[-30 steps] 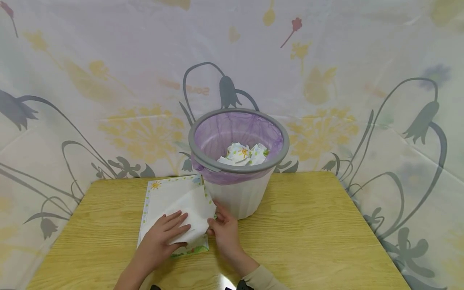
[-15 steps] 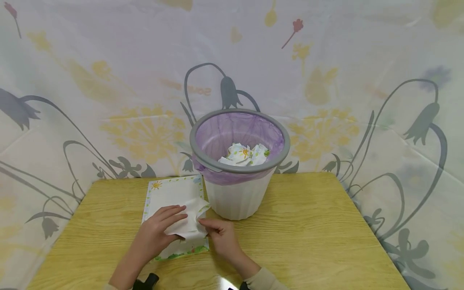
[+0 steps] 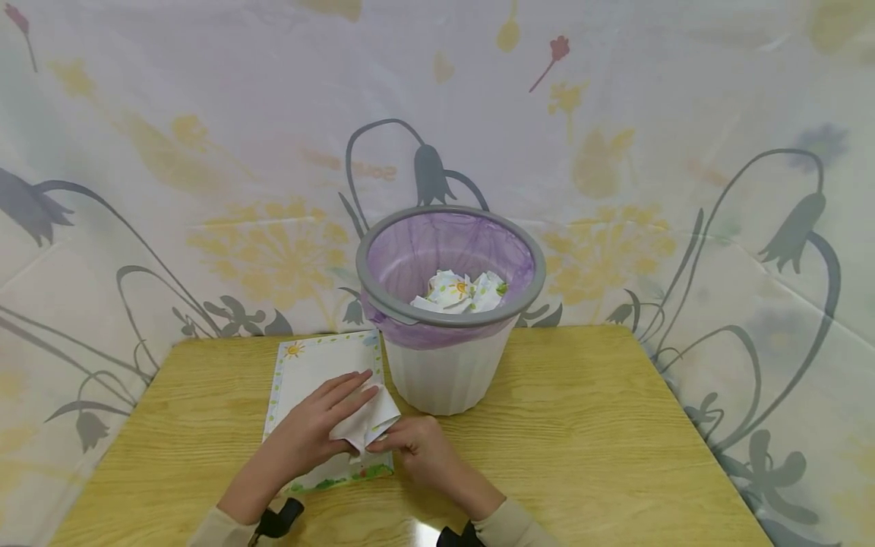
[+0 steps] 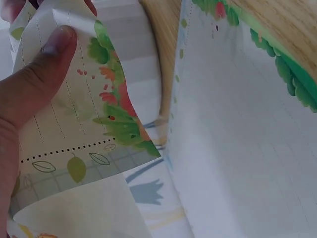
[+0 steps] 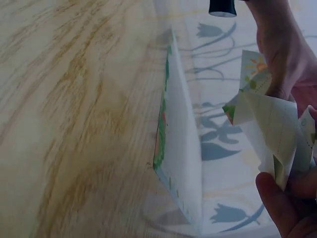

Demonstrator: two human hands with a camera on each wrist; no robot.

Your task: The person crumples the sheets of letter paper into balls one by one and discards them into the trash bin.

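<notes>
A sheet of printed paper (image 3: 372,422), bent and partly crumpled, is between my two hands above a stack of matching paper (image 3: 311,361). My left hand (image 3: 311,425) grips the sheet from the left; in the left wrist view its thumb (image 4: 47,64) presses on the lined side, which has a leaf and flower border. At the sheet's right edge, my right hand (image 3: 425,452) pinches a folded part between thumb and fingers. The right wrist view shows the folds of the sheet (image 5: 272,119) between both hands. Some left fingers are hidden behind the paper.
A white waste bin (image 3: 437,380) with a grey rim and purple liner (image 3: 403,251) stands just behind my right hand. Crumpled papers (image 3: 458,292) lie inside it. The wooden table (image 3: 581,425) ends at a flower-print cloth (image 3: 615,114) behind.
The sheet went from broad and fairly flat to smaller and folded. My right hand drew it inward and down, away from the bin, while my left hand's fingers closed over it.
</notes>
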